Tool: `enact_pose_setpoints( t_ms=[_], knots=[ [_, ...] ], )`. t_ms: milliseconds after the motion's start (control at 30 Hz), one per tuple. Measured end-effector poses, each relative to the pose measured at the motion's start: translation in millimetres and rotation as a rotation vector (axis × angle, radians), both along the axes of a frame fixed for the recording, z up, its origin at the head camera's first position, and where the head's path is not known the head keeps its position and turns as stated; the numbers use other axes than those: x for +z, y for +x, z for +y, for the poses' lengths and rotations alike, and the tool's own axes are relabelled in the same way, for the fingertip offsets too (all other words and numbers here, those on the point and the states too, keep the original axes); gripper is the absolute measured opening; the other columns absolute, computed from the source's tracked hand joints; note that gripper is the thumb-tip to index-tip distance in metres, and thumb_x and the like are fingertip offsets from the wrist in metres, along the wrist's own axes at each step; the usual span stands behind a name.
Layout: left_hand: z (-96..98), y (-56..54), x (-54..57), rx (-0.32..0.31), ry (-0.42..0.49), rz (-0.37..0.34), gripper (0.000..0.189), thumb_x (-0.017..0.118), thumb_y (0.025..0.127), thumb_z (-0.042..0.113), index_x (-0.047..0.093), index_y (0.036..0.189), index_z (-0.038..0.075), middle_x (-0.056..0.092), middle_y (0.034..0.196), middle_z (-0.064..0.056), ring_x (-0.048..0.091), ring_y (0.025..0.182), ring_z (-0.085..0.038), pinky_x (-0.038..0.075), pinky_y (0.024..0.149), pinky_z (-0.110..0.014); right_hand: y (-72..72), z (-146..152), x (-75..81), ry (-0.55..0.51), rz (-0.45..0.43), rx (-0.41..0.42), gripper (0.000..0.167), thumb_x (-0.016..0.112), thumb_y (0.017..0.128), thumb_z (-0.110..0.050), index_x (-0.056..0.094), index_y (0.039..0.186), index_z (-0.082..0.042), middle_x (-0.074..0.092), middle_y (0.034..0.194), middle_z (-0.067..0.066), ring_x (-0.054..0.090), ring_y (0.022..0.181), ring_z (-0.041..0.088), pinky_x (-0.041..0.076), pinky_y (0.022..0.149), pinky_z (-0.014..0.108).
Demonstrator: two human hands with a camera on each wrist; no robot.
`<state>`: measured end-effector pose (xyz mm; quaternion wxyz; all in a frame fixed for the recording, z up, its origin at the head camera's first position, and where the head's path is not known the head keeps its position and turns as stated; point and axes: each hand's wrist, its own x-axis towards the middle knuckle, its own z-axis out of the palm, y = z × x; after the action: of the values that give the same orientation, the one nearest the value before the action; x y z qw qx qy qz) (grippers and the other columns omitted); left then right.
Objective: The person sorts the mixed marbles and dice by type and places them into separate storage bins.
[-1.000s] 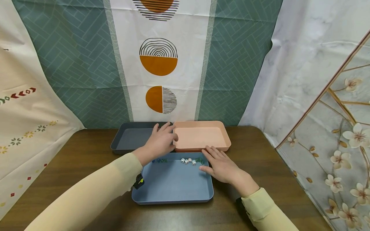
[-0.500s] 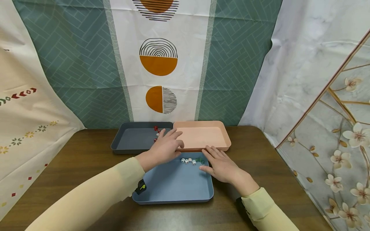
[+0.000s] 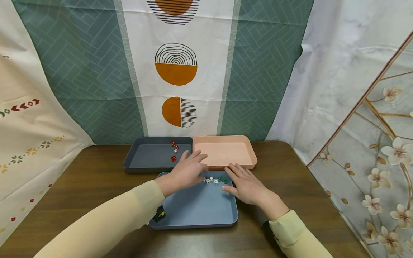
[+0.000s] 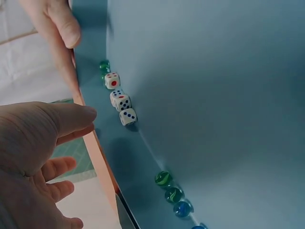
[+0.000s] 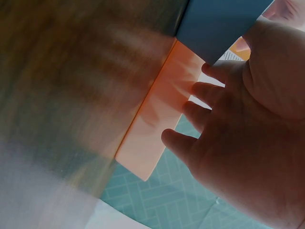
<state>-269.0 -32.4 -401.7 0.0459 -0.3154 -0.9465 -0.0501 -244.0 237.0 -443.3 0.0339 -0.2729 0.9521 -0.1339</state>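
Observation:
My left hand (image 3: 188,171) hovers over the back edge of the blue tray (image 3: 200,211), fingers loosely bent and holding nothing. Its thumb and fingertips are close to several white dice (image 4: 122,102) lying along the tray's back wall. Beside these dice sit green marbles (image 3: 222,179). In the left wrist view, more green and blue marbles (image 4: 174,194) lie further along the same wall. My right hand (image 3: 243,186) rests over the tray's back right corner with its fingers extended; the right wrist view shows nothing in it.
Behind the blue tray stand a dark grey tray (image 3: 145,170) on the left and a peach tray (image 3: 226,164) on the right. Red dice (image 3: 173,158) and a white die (image 3: 175,151) are in the grey one. The wooden table (image 3: 290,172) ends at patterned curtains (image 3: 271,71).
My left hand has moved away from the grey tray, rightward and toward me, over the blue tray. The dice in the grey tray have come into view. My right hand stays put.

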Motion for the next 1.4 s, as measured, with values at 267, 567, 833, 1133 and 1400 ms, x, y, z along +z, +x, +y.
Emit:
enact_pose_setpoints(
  t_ms=[267,567,833,1133,1400],
  knots=[
    [3.8,-1.4,-7.2,-0.015,-0.035,0.008,0.022,0.093,0.093,0.025,0.087,0.113,0.021,0.057,0.162,-0.013,0.038,0.16,-0.042,0.025,0.124,-0.077,-1.0,0,-0.5,0.025,-0.012,-0.013,0.084,0.054,0.113,-0.059,0.032,0.174,-0.006,0.022,0.181,0.02,0.016,0.168,0.041,0.017,0.132,0.064],
    [4.4,-2.7,-15.9,-0.013,-0.086,0.04,0.021,0.093,0.093,0.027,0.088,0.112,0.022,0.06,0.159,-0.011,0.042,0.158,-0.041,0.029,0.123,-0.076,-3.0,0,-3.9,0.033,0.003,-0.008,0.085,0.054,0.112,-0.061,0.033,0.174,-0.006,0.023,0.181,0.019,0.016,0.168,0.041,0.017,0.133,0.063],
    [4.0,-3.4,-20.5,-0.015,-0.088,0.046,0.013,0.093,0.093,0.023,0.087,0.104,0.022,0.062,0.157,-0.011,0.043,0.157,-0.041,0.03,0.123,-0.076,-1.7,-1,0.1,0.027,0.0,-0.005,0.085,0.054,0.112,-0.061,0.035,0.173,-0.004,0.024,0.18,0.022,0.018,0.167,0.043,0.018,0.132,0.064],
    [3.7,-2.3,-21.2,-0.012,-0.081,0.033,0.012,0.094,0.092,0.022,0.085,0.098,0.023,0.062,0.157,-0.011,0.044,0.157,-0.041,0.029,0.123,-0.076,1.9,-3,6.6,0.045,-0.027,-0.023,0.082,0.057,0.113,-0.055,0.035,0.173,-0.005,0.023,0.181,0.02,0.016,0.168,0.041,0.017,0.133,0.063],
    [4.3,-3.1,-22.6,0.012,-0.109,0.043,0.013,0.096,0.09,0.024,0.085,0.094,0.023,0.062,0.157,-0.01,0.042,0.158,-0.04,0.027,0.124,-0.076,1.9,-3,6.7,0.038,-0.028,-0.023,0.081,0.057,0.113,-0.054,0.035,0.173,-0.004,0.024,0.181,0.02,0.017,0.168,0.041,0.017,0.132,0.064]
  ],
)
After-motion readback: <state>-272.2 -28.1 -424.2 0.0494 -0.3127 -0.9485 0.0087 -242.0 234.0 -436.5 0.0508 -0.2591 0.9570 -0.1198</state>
